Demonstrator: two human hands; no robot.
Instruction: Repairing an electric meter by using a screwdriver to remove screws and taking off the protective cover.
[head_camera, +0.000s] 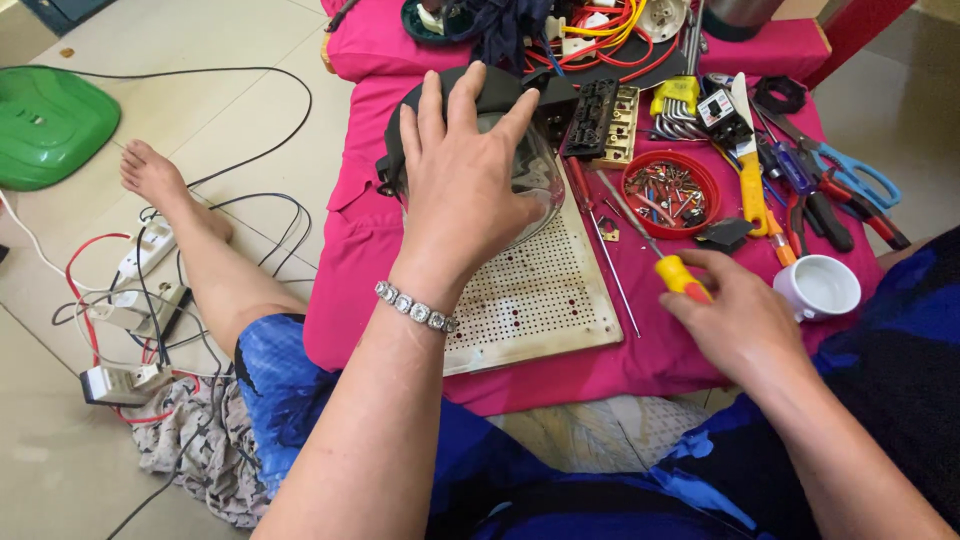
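Clear domed cover with black rim (535, 170), at the centre of the pink cloth (360, 250), resting on the far end of a perforated cream plate (540, 290). Left hand (465, 165) spread flat over the dome, fingers apart and pressing down, not clenched; beaded bracelet (416, 307) at the wrist. Right hand (735, 315), at four o'clock from the dome, closed around the yellow-and-orange handle of a long screwdriver (640, 240), shaft pointing toward eleven o'clock, tip lying just beside the dome's rim.

Stage of work, as judged: disassembly or reassembly partway through. Loose screws already gathered in one round red dish (672, 192) at three o'clock; one black terminal block (592, 118) and one brass-coloured contact strip just beside it at one o'clock, lying apart from any housing; dome not visibly fastened to the plate. Whether screws remain in the rim: cannot be told.

Count: one dome, one plate, one screwdriver in hand, one red dish, one white cup (818, 287) at four o'clock, one pair of blue-handled scissors (850, 170) and at least two red-handled pliers at three o'clock, one yellow-handled tool (750, 180). On the floor at nine o'clock: one white power strip (145, 255) among tangled cables, one green plastic lid (50, 125).
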